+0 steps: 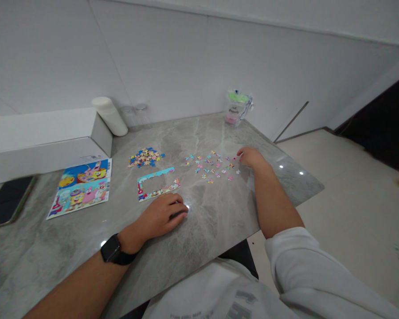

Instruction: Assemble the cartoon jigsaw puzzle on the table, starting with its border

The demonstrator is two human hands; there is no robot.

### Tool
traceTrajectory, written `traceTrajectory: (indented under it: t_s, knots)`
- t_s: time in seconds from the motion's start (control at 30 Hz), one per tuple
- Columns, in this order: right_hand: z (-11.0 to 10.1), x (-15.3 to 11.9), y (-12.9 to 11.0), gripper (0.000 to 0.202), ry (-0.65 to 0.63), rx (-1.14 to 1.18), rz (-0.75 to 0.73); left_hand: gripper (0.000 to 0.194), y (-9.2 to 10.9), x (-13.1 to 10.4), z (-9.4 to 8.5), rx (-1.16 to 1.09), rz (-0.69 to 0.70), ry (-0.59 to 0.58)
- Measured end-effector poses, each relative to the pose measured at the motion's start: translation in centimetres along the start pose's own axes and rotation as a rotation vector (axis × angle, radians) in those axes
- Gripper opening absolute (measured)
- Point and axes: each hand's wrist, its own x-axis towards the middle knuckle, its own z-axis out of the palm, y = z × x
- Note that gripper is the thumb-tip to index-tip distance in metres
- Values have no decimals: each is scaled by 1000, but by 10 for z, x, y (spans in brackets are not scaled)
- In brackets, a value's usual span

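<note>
My left hand (164, 214) rests on the grey marbled table with its fingers apart and nothing in them, just below a partly assembled puzzle border (158, 182). That border is a rectangle with a bare middle. Loose puzzle pieces (209, 166) lie scattered on the table to its right. At their right edge is my right hand (249, 157), its fingertips down near the tabletop; whether they hold a piece is too small to tell. A heap of blue, yellow and peach pieces (146, 157) lies above the border. The printed picture sheet (81, 188) lies to the left.
A long white box (40, 146) stands at the back left beside a leaning white bottle (110, 117) and two clear glasses (142, 114). A plastic-wrapped cup (236, 108) is at the back edge. A phone (8, 201) lies far left. The table's corner (314, 185) is at the right.
</note>
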Motion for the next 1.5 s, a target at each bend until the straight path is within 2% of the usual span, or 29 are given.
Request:
traceTrajectory:
  t_s: [0.23, 0.5, 0.7, 0.97, 1.3, 1.5]
  knots:
    - [-5, -5, -24, 28, 29, 72, 8, 22, 0, 1, -1, -12, -5, -1]
    - [7, -20, -72, 29, 113, 98, -150, 23, 0, 2, 0, -19, 0, -6]
    - [10, -32, -92, 27, 103, 79, -220, 22, 2, 1, -2, -24, 2, 2]
    - [11, -33, -93, 25, 57, 39, -221, 22, 2, 1, -2, -11, -1, 1]
    - [10, -28, -83, 27, 77, 47, -162, 22, 2, 0, 0, -10, 12, 0]
    - [14, -26, -81, 27, 111, 40, -180, 22, 0, 0, 1, -8, 10, -4]
